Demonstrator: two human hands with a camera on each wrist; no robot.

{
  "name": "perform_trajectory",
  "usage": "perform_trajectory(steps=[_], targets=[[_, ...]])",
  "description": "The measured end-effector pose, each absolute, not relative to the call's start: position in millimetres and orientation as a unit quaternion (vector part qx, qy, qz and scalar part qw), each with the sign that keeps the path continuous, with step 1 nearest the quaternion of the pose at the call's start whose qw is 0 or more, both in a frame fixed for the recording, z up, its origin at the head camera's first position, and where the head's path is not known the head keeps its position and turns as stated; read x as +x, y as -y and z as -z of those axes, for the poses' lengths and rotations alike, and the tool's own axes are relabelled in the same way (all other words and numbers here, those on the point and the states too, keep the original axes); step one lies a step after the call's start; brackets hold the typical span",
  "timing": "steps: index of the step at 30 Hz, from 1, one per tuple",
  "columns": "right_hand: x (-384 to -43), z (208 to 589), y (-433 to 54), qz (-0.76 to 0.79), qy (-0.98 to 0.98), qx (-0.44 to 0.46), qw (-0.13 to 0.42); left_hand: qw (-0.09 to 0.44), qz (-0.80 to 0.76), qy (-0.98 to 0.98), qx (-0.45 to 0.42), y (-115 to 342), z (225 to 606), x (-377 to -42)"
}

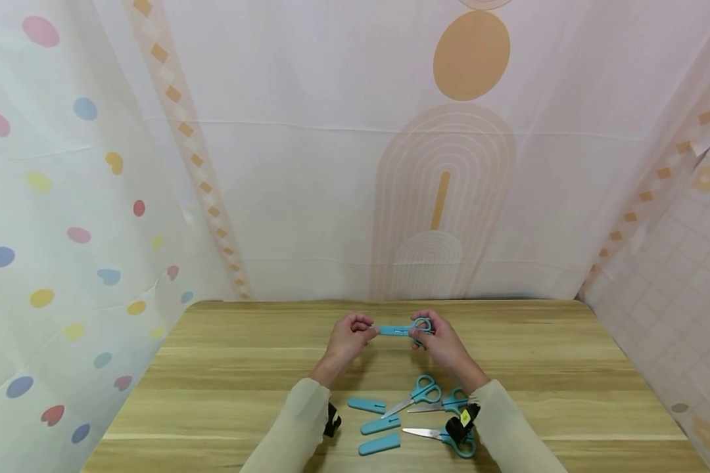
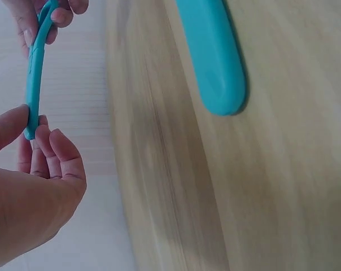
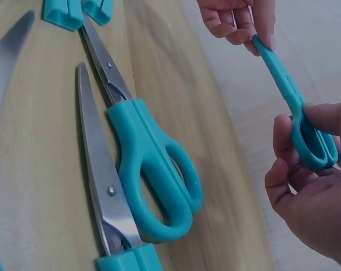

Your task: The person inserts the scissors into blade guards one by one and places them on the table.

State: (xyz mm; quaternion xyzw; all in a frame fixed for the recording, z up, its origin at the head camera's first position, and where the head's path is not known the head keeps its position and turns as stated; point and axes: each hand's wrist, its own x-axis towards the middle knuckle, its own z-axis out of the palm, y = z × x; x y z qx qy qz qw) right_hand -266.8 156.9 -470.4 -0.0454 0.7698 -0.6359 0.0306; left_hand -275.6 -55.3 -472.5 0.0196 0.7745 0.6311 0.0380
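Note:
A pair of scissors with turquoise handles, its blades inside a turquoise sheath [image 1: 392,331], is held level above the far part of the table. My left hand [image 1: 346,340] pinches the closed tip of the sheath between thumb and fingers. At the other end, my right hand [image 1: 445,341] grips the finger loops [image 3: 309,142]. In the right wrist view the sheath meets the handle, and the blades are hidden. Below the hands lie three bare scissors [image 1: 420,395] with turquoise handles. Left of them are three loose turquoise sheaths [image 1: 380,444], one also close in the left wrist view.
The wooden table [image 1: 225,381] reaches back to a patterned curtain [image 1: 307,197], with more patterned cloth at both sides. The bare scissors lie near my right forearm, and a black wrist strap [image 1: 460,427] partly covers the nearest pair.

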Motion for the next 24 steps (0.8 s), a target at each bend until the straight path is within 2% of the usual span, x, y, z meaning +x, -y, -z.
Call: perform_trajectory(steps=[24], targets=[[-283.4,488.9,-162.1,0.594,-0.803,-0.041,0.021,0.027,-0.598,-0.801,-0.027,42.9,485.5,-290.0]])
